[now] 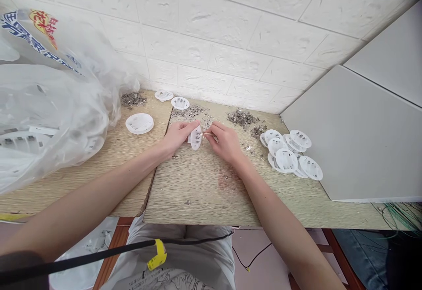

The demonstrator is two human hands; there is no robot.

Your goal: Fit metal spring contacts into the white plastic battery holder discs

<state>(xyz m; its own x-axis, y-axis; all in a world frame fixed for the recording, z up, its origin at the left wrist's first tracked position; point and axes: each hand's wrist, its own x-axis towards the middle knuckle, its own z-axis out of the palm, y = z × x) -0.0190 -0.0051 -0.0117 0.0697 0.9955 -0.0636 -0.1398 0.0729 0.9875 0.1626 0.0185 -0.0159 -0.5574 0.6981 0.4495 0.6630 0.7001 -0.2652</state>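
Observation:
My left hand (178,135) grips a white round plastic battery holder (195,138), held on edge just above the wooden table (198,193). Beside it, my right hand (224,141) is pinched on a small metal contact clip (207,135) whose tip touches the holder. Loose heaps of the same metal clips (242,117) lie just behind both hands.
A pile of several white holders (290,153) lies at the right, beside a grey box (359,140). More holders (140,123) sit at the left, near a big clear plastic bag (49,100) of parts. A white brick wall stands behind.

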